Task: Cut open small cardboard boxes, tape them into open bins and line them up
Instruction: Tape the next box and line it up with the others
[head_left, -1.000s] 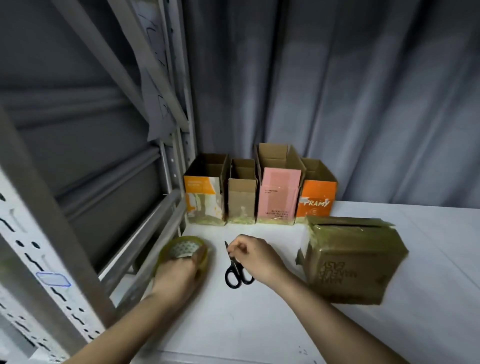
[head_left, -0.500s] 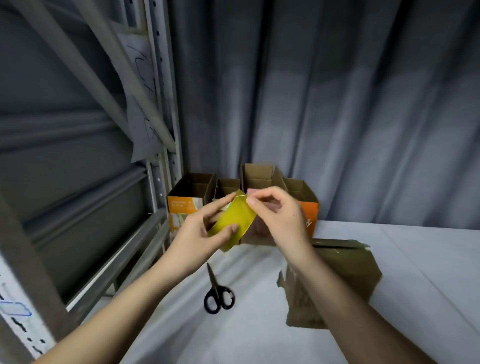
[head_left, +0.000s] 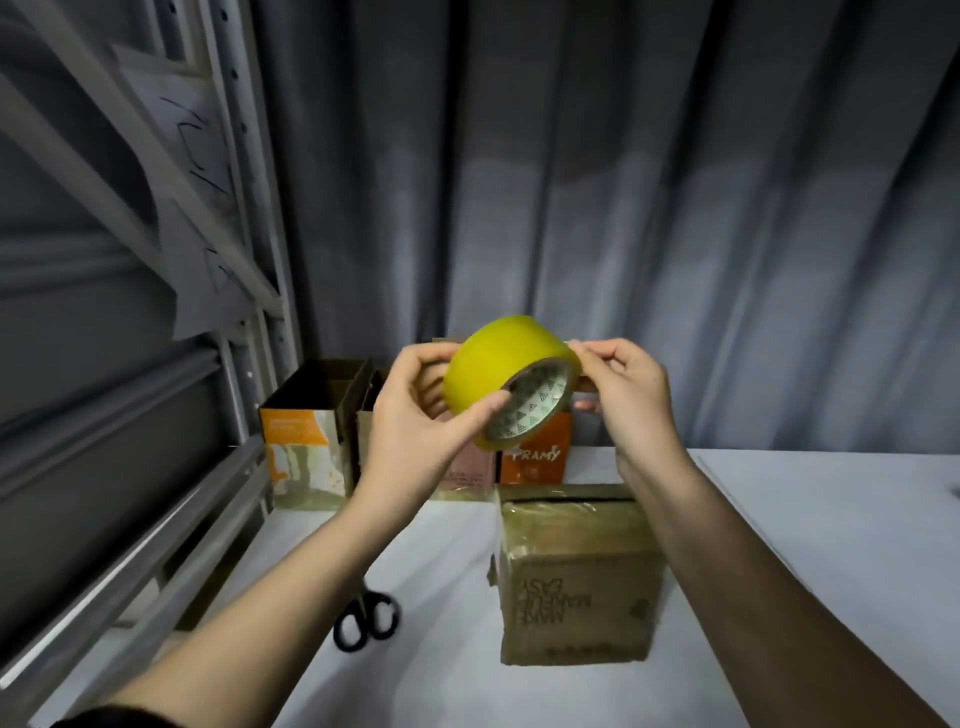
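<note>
While both hands hold it up in mid-air, the tape roll (head_left: 506, 382) now faces the camera w/ its patterned core showing; half a sec ago it looked like a flat yellow wedge between the fingers. Left hand (head_left: 421, 421) grips the roll, thumb laid across the core's rim, other fingers curled round the far side. Right hand (head_left: 626, 400) pinches at the roll's upper right edge w/ thumb and forefinger; whether a tape end is lifted there can't be told. Hands sit further apart than before.

Below the right-hand fingers, the taped brown box (head_left: 576, 577) stands on the white table (head_left: 810, 545), top slit showing; it appears squarer-on than earlier. Below the left wrist, the scissors (head_left: 366, 621) lie flat, black handles toward the camera, blades hidden by the forearm, approx same spot as before.

Behind the fingers, against the grey curtain (head_left: 675, 208), is the row of open bins: orange-white bin (head_left: 304, 447), plain brown bin (head_left: 363, 436), pink bin (head_left: 467, 470) mostly hidden, orange bin (head_left: 535, 462). Metal shelving (head_left: 249, 260) is left of them.
</note>
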